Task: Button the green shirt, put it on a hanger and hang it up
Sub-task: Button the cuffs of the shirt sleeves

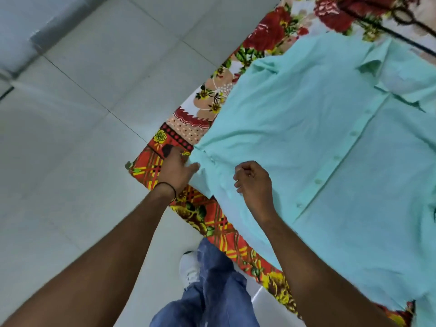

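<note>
Left hand (pixel 175 169) sits at the near-left edge of the floral sheet (pixel 188 128), a black band (pixel 168 186) round its wrist. Its thumb lies on the cuff end of the green shirt (pixel 306 119) and its fingers reach past the cloth's edge, so it holds the cuff. Just beside it, further onto the sheet, the right hand (pixel 253 182) rests on the same sleeve with its fingers curled tight. Whether they pinch a fold of cloth I cannot tell.

From both hands the shirt spreads away across the sheet, its sleeve running out to the left hand and its body lying beyond the right hand. It is pale mint green, flat and front-up, with soft creases fanning from the cuff. A small button (pixel 212 160) shows on the cuff.

Its placket (pixel 335 159) carries a row of matching buttons and looks closed along its visible length. The shirt's long axis follows that line, slanting across the sheet. The collar (pixel 389 74) points to the sheet's far side, and the hem end comes to the sheet's near edge.

Off the sheet's near edge lie grey floor tiles (pixel 82 138), blue jeans (pixel 212 291) and a white shoe (pixel 188 267).
</note>
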